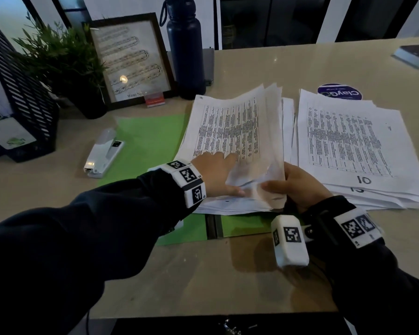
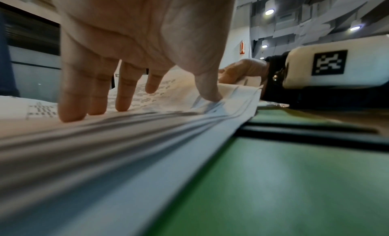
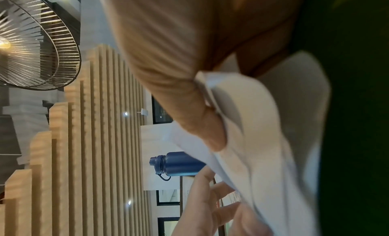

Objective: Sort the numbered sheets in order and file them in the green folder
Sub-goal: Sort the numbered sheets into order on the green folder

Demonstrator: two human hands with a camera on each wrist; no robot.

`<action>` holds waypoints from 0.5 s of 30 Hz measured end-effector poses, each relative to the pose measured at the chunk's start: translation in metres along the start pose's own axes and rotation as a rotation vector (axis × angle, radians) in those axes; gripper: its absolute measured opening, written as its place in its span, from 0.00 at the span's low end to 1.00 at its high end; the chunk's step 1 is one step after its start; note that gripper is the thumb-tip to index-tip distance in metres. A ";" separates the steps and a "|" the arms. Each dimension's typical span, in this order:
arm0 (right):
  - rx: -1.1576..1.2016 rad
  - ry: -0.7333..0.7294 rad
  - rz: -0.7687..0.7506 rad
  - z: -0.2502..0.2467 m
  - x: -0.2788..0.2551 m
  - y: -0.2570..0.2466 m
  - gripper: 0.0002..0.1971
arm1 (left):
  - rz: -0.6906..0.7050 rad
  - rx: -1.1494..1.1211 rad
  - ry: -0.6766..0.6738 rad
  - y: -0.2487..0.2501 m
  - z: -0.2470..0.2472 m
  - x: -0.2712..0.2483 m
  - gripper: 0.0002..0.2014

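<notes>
1. From the head view we see the whole layout: the green folder lies open on the surface, a stack of sheets lies on it, and a second pile sits just beside it to the right, its top sheet marked 10
2. Our left hand lies on the stack, fingers straight; our right hand pinches several sheets at their near right corner and lifts them
3. The left wrist view adds that the left hand presses down with fingertips and thumb, and shows the layered sheet edges over the folder
4. The right wrist view shows only the right hand with its thumb clamped on curled paper, plus a blue bottle
</notes>
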State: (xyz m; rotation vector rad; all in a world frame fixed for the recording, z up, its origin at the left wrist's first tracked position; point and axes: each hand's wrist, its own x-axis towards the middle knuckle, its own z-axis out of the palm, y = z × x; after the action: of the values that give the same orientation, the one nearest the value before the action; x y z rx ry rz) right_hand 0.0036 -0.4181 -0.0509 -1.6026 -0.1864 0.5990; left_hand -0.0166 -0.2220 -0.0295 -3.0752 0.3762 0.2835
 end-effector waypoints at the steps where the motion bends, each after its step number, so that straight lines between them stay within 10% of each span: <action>1: 0.001 0.001 -0.008 0.000 0.000 0.000 0.23 | -0.003 -0.001 0.008 0.002 -0.001 0.000 0.47; 8: 0.034 -0.002 -0.025 -0.003 -0.001 -0.001 0.15 | -0.004 -0.052 0.199 0.003 -0.005 0.001 0.18; 15: 0.012 -0.086 -0.064 0.004 -0.003 -0.003 0.16 | 0.060 -0.180 0.149 0.012 -0.009 -0.007 0.38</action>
State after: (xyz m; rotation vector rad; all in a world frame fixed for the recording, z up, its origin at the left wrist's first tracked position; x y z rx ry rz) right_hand -0.0003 -0.4158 -0.0470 -1.5548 -0.2970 0.6189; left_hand -0.0244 -0.2325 -0.0191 -3.2764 0.4740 0.0942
